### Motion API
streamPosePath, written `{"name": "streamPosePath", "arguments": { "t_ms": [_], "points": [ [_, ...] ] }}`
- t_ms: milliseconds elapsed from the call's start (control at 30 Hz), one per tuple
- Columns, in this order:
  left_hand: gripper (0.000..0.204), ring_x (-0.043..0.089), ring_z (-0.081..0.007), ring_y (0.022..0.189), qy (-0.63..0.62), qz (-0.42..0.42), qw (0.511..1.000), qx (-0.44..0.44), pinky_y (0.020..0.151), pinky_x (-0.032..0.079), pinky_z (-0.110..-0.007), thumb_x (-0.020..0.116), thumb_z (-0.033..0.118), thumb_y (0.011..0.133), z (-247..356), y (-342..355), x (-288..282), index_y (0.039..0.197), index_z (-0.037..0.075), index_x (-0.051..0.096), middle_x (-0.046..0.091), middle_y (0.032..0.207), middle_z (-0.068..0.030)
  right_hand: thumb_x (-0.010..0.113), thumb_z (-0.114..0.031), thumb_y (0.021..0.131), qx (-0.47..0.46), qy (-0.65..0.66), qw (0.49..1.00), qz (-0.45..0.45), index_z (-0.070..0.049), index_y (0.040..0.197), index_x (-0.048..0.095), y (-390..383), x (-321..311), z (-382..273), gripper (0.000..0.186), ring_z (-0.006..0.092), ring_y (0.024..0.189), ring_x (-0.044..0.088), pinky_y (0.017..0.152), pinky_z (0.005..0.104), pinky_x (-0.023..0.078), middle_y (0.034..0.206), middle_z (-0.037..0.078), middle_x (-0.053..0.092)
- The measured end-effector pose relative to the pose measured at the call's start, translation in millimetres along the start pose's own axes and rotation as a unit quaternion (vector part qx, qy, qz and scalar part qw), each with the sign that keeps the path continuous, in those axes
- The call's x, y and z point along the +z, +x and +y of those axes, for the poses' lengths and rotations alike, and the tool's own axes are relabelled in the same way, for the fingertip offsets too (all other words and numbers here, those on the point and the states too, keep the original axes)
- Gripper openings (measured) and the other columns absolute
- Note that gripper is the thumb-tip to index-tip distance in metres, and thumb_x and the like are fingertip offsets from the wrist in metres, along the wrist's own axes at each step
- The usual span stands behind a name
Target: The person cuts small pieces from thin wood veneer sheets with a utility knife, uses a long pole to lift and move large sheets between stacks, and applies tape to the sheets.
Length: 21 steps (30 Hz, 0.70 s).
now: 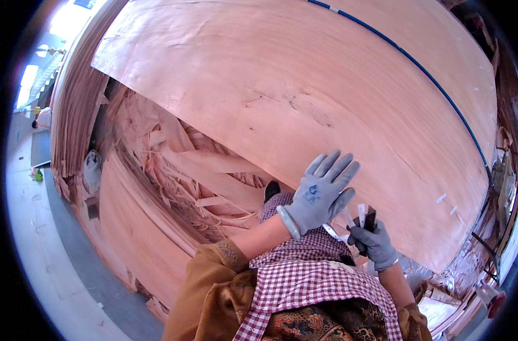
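I see a big wood sheet [304, 96] lying in front, on top of a stack. A thin cord [435, 82] runs across its far right part. To the left, below the sheet, lies a heap of wood strips [185, 170]. The left hand [321, 190] is over the sheet's near edge. The right hand [375, 241] is just beside it, to the right, holding a small tool [368, 217]. The floor [48, 256] is far left.

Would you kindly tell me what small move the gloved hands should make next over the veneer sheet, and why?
Probably lower the left hand flat onto the veneer sheet. It is raised with fingers spread, off the wood, while the right hand grips a small dark tool with white strips beside it. A flattened sheet would likely make placing a strip easier.
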<state>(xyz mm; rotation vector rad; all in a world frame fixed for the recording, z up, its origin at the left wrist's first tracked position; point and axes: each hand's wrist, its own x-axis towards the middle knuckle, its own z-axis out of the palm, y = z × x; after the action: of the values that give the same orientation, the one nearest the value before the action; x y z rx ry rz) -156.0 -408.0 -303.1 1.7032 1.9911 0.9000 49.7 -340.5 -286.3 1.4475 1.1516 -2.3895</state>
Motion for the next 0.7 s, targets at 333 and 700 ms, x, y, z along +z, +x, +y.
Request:
{"name": "streamPosePath", "arguments": {
  "t_ms": [333, 700],
  "points": [
    [0.063, 0.031, -0.0275, 0.133, 0.200, -0.088, 0.970, 0.104, 0.110, 0.017, -0.047, 0.050, 0.044, 0.085, -74, 58, 1, 0.136, 0.006, 0.040, 0.033, 0.145, -0.0089, 0.060, -0.021, 0.087, -0.122, -0.002, 0.975, 0.184, -0.001, 0.100, 0.060, 9, 7, -48, 0.023, 0.0024, 0.045, 0.040, 0.040, 0.0175, 0.029, 0.072, 0.004, 0.064],
    [0.061, 0.027, -0.0231, 0.135, 0.255, -0.141, 0.945, 0.148, 0.112, 0.012, -0.046, 0.045, 0.041, 0.089, -100, 77, 0, 0.139, 0.007, 0.035, 0.032, 0.146, -0.0091, 0.057, -0.015, 0.087, -0.188, 0.071, 0.949, 0.244, -0.003, 0.108, 0.055, 72, -62, -46, 0.025, 0.0029, 0.044, 0.037, 0.039, 0.0183, 0.027, 0.072, 0.006, 0.061]
  ]
}}
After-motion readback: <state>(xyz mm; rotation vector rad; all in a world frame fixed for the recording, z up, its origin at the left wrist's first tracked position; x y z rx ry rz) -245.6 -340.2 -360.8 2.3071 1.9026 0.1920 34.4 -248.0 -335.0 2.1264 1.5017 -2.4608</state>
